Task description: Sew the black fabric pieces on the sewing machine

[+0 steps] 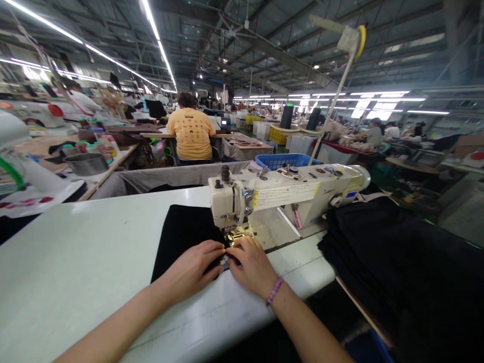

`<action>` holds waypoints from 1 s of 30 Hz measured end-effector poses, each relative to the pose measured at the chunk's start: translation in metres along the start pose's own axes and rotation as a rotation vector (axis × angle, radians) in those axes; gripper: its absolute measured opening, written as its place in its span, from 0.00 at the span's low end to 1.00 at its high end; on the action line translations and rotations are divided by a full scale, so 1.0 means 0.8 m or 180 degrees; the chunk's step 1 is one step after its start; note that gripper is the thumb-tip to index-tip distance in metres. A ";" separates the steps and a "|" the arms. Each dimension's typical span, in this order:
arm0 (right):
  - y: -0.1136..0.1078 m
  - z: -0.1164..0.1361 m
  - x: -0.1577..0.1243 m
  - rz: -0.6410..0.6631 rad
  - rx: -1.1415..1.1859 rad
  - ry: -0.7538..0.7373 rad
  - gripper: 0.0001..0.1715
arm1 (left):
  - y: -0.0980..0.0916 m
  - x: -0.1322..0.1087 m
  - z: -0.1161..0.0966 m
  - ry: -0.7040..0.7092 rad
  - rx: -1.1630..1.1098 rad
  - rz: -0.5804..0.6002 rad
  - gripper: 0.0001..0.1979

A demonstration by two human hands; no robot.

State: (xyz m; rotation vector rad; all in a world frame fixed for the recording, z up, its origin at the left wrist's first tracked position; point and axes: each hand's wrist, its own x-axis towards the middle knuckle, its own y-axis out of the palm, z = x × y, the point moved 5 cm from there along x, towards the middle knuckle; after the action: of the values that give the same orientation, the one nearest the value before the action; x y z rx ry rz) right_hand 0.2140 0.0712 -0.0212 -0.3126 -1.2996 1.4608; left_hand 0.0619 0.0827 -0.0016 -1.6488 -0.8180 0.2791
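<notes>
Flat black fabric piece (185, 234) is laid on glossy pale table (94, 252), under cream metal sewing machine (289, 184)'s head; near edge is pinched by left hand (202, 259) and right hand (249, 264), fingertips nearly meeting.

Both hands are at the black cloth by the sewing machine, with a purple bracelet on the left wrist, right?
Not quite: the head view shows the purple bracelet on the right wrist. The left hand and right hand are indeed at the black cloth by the sewing machine.
</notes>
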 end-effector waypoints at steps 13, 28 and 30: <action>0.023 0.023 -0.051 -0.0344 -0.0111 0.0082 0.28 | 0.004 0.013 0.074 -0.0909 0.0239 -0.0582 0.21; 0.027 0.063 -0.038 -0.0471 0.0397 -0.0318 0.18 | -0.053 -0.007 0.067 -0.1903 0.0800 -0.0187 0.14; 0.030 0.063 -0.040 -0.0463 0.0425 -0.0317 0.18 | -0.054 0.006 0.094 -0.2240 0.0895 -0.0181 0.10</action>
State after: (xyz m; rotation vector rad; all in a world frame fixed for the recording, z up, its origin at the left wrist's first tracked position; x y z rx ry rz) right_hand 0.1742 0.0232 -0.0366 -0.0566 -1.2694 1.4456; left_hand 0.0055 0.1450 0.0205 -1.2549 -1.2765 0.9232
